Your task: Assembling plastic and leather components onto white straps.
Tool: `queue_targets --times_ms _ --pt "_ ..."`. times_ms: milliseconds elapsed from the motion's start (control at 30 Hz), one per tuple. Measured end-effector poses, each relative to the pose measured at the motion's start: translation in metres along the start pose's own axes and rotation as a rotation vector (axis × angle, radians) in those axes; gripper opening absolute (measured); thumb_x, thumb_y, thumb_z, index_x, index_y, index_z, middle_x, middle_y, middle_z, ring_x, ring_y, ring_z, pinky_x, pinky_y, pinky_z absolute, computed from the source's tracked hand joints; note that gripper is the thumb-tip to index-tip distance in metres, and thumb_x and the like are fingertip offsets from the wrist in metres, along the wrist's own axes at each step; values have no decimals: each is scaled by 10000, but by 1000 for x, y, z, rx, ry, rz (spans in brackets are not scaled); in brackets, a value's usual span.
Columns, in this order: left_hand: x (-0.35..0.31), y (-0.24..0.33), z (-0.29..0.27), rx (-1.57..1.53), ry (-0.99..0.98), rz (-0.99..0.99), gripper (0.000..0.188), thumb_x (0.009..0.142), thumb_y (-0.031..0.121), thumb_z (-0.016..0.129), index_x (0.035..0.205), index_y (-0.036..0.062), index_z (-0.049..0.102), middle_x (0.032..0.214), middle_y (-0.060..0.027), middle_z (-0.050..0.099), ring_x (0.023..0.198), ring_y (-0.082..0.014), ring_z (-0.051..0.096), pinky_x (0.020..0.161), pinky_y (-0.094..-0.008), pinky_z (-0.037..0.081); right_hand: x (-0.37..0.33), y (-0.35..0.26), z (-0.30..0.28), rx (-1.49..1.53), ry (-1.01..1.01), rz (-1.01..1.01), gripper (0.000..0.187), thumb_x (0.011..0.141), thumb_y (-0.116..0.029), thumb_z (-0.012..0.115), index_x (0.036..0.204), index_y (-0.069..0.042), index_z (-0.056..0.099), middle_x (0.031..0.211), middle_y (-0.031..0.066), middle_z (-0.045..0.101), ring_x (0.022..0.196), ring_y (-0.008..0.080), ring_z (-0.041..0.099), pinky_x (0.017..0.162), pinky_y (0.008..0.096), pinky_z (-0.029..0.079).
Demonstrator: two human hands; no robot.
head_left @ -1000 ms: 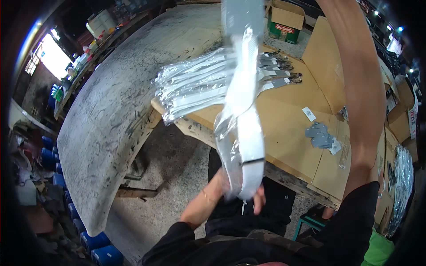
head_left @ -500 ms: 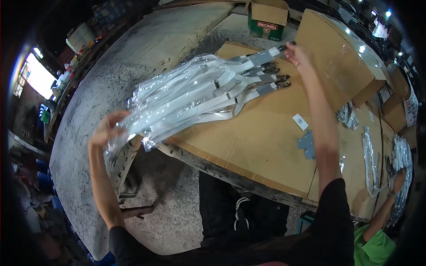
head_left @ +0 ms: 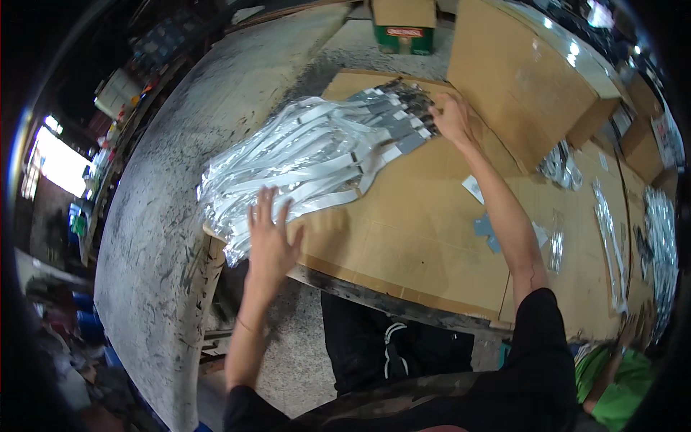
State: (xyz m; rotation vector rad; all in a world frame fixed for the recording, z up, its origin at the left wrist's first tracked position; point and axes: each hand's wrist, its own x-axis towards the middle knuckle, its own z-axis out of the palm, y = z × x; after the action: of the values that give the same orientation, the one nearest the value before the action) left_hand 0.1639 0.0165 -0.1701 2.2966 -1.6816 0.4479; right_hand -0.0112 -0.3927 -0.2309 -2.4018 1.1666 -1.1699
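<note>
A fanned pile of white straps in clear plastic sleeves (head_left: 295,158) lies on a flat cardboard sheet, its left part reaching over the grey table. Grey card tabs (head_left: 397,128) and black pieces gather at the far right end of the pile. My left hand (head_left: 272,234) is open, fingers spread, at the pile's near edge with nothing in it. At the black ends, my right hand (head_left: 453,119) has its fingers curled together; whatever they may grip is hidden. A small white label (head_left: 473,189) and a grey card piece (head_left: 487,230) lie near my right forearm.
A large cardboard box (head_left: 518,79) stands at the back right, a green carton (head_left: 405,36) at the back. More sleeved straps (head_left: 610,245) and a silvery bundle (head_left: 660,252) lie at the right. A co-worker in a green shirt (head_left: 626,389) is at lower right.
The raised strap now lies with the pile in my right hand's reach. My left hand has let go of the sleeves' left end and moved right. The co-worker's hand has moved nearer the edge.
</note>
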Motion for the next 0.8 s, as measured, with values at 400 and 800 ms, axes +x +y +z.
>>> queue_targets --times_ms 400,800 --pt "-81 197 69 -741 -115 -2 219 798 30 648 1010 4 601 1271 -182 477 1257 -393 428 1016 -473 379 -214 26 -232 364 -129 332 164 860 -129 655 986 -24 660 919 88 667 805 182 625 743 309 491" --pt "176 243 154 -301 -508 368 256 805 128 585 1042 42 632 1072 -186 618 1056 -354 573 890 -429 468 -335 140 -272 371 654 797 176 930 -110 600 1030 33 624 902 31 630 834 92 579 753 224 466"
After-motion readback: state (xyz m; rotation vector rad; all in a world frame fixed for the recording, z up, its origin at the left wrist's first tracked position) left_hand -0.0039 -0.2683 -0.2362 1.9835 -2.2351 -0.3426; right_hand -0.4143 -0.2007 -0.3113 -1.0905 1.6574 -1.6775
